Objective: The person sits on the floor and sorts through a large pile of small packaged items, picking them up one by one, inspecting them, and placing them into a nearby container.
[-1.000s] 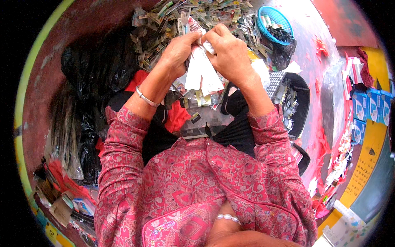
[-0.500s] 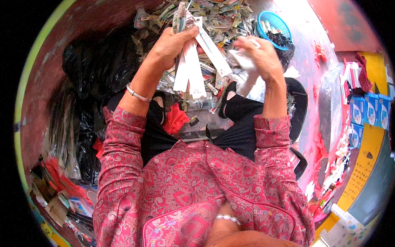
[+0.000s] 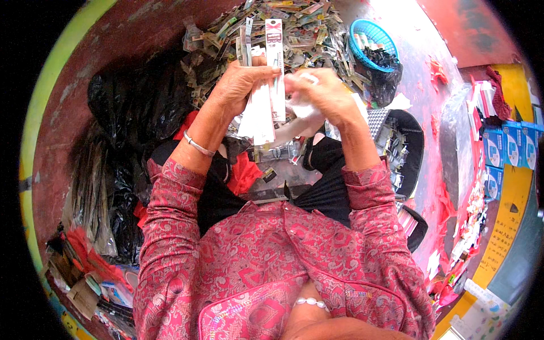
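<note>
My left hand [image 3: 241, 85] is closed on several long, narrow white pen-refill packets [image 3: 275, 85], which fan out above and below the fingers. One packet stands nearly upright at the right of the bunch, with a red and dark print at its top. Close beside it is my right hand [image 3: 324, 93], its fingers bent and smeared by motion. A crumpled white cloth [image 3: 304, 112] hangs from these fingers toward the packets. Beyond both hands lies a large heap of slim packets [image 3: 306, 34] in clear and coloured wrapping.
A blue mesh basket [image 3: 362, 28] with small items stands at the far right. A black case [image 3: 416, 144] holds more packets near my right knee. Black plastic bags [image 3: 136, 102] lie at left, a red scrap [image 3: 243, 173] between my feet, blue boxes [image 3: 503, 144] at right.
My right hand has moved left, bringing the white cloth close to the packets. The outermost packet in my left hand has swung from slanted to nearly upright, and the bunch sits slightly lower.
</note>
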{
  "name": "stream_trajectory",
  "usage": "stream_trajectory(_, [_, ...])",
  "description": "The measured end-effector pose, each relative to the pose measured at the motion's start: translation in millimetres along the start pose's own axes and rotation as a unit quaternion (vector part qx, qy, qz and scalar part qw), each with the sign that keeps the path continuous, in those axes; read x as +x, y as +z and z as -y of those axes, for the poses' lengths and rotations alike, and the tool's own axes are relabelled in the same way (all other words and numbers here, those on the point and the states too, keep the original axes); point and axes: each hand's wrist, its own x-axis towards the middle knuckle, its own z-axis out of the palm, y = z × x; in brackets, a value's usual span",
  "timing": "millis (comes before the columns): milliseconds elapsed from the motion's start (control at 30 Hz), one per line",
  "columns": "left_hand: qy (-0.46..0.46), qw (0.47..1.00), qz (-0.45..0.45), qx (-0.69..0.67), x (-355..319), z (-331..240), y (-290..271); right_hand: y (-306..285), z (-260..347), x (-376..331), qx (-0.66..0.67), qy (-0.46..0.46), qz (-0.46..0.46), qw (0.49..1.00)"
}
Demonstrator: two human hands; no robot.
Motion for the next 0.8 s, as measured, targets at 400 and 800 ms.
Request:
stream_trajectory(400, [0.029, 0.963, 0.055, 0.262, -12.0, 1.9, 10.8, -5.1, 9.5, 10.9, -0.393, -0.349, -0.225, 0.821])
stream_trajectory(800, [0.023, 0.977, 0.064, 0.201, -8.4, 5.0, 3.2, -16.7, 17.7, -1.7, -0.044, -0.011, -0.047, 0.998])
